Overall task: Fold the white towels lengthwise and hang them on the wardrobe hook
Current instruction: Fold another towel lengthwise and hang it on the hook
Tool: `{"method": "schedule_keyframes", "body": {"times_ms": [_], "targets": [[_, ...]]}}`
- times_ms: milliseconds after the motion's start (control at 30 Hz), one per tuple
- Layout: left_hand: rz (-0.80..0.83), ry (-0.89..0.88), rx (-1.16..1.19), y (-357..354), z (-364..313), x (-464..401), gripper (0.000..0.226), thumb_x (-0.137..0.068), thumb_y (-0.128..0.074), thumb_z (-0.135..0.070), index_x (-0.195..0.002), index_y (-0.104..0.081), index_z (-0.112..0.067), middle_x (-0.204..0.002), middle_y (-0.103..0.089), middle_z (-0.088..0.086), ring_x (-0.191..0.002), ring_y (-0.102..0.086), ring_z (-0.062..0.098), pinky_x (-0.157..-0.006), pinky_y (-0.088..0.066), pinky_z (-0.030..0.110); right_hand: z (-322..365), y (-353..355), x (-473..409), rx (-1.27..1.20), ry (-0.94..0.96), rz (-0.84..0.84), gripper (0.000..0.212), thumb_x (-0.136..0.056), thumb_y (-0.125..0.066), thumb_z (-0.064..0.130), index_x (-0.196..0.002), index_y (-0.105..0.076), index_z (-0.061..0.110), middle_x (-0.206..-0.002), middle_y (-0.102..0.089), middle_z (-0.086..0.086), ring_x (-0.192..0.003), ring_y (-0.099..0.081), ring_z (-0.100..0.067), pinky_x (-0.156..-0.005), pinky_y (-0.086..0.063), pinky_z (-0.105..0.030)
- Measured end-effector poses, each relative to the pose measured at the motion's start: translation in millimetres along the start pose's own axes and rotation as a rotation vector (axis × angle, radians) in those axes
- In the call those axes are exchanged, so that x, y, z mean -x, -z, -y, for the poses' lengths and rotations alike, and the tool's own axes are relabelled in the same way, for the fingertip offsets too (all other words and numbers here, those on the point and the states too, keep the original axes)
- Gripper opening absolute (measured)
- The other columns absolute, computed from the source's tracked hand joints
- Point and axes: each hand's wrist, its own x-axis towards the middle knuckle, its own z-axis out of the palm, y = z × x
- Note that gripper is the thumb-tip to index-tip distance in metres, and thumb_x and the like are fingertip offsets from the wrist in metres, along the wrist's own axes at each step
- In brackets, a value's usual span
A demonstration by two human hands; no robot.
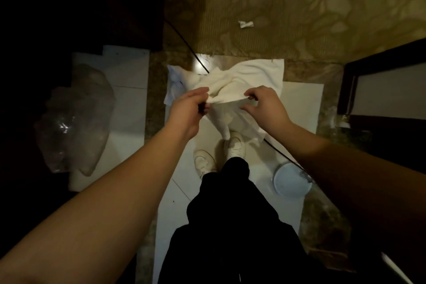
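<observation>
In the middle of the frame both hands hold a white towel (221, 90) up over the floor. The left hand (186, 110) pinches the near edge between thumb and curled fingers, and the right hand (262, 106) pinches the same edge a little way to the right, fingers bent round the cloth. The stretch of edge between the two hands runs left to right and is pulled fairly taut; that line looks like the one the lengthwise fold will turn on. Both hands sit about equally close to it. Beyond the fingers the towel bunches toward the upper middle of the frame, rumpled and creased, while a loose tail hangs down toward the white shoes (221, 152). No wardrobe hook can be made out.
</observation>
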Motion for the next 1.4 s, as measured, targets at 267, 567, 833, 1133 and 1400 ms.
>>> {"method": "schedule_keyframes", "body": {"times_ms": [267, 567, 833, 1133, 1400], "targets": [[0.072, -0.153, -0.163, 30, -22, 114, 0.029, -0.093, -0.065, 0.000, -0.122, -0.065, -0.005, -0.116, -0.066, 0.013, -0.097, -0.066, 0.021, -0.088, -0.057, 0.030, 64, 61, 80, 0.046, 0.201, 0.042, 0.033, -0.080, -0.084, 0.034, -0.075, -0.059, 0.012, -0.078, -0.055, -0.001, -0.083, -0.049, -0.019, -0.070, -0.032, -0.028], [-0.104, -0.800, -1.360, 97, -19, 249, 0.021, -0.097, -0.062, -0.031, -0.102, -0.068, -0.011, -0.092, -0.047, -0.003, -0.079, -0.049, 0.016, -0.061, -0.032, 0.017, 142, 118, 200, -0.032, 0.228, 0.244, 0.029, -0.088, -0.074, 0.043, -0.073, -0.055, 0.027, -0.073, -0.056, 0.008, -0.067, -0.049, -0.007, -0.063, -0.038, -0.028], [-0.098, -0.959, -1.380, 151, 6, 404, 0.037, -0.098, -0.058, -0.045, -0.112, -0.070, -0.013, -0.127, -0.049, 0.000, -0.120, -0.042, 0.018, -0.101, -0.040, 0.037, 198, 142, 335, -0.105, 0.333, 0.179, 0.027, -0.089, -0.073, 0.038, -0.073, -0.057, 0.024, -0.071, -0.056, 0.009, -0.061, -0.049, 0.001, -0.066, -0.039, -0.026], [-0.101, -0.948, -0.969, 181, 31, 552, 0.039, -0.094, -0.065, -0.048, -0.081, -0.064, -0.011, -0.073, -0.058, 0.007, -0.067, -0.056, 0.012, -0.063, -0.039, 0.023, 245, 171, 445, -0.254, 0.431, 0.035, 0.029, -0.095, -0.067, 0.034, -0.069, -0.061, 0.023, -0.056, -0.059, 0.015, -0.055, -0.052, -0.001, -0.064, -0.043, -0.021], [-0.116, -0.959, -0.849, 224, 96, 623, 0.044, -0.081, -0.063, -0.067, -0.065, -0.063, -0.026, -0.051, -0.047, -0.013, -0.044, -0.043, -0.003, -0.054, -0.033, 0.023, 246, 151, 511, -0.121, 0.555, 0.083, 0.030, -0.096, -0.062, 0.045, -0.073, -0.068, 0.027, -0.065, -0.063, 0.013, -0.064, -0.058, -0.004, -0.064, -0.044, -0.025]]}}
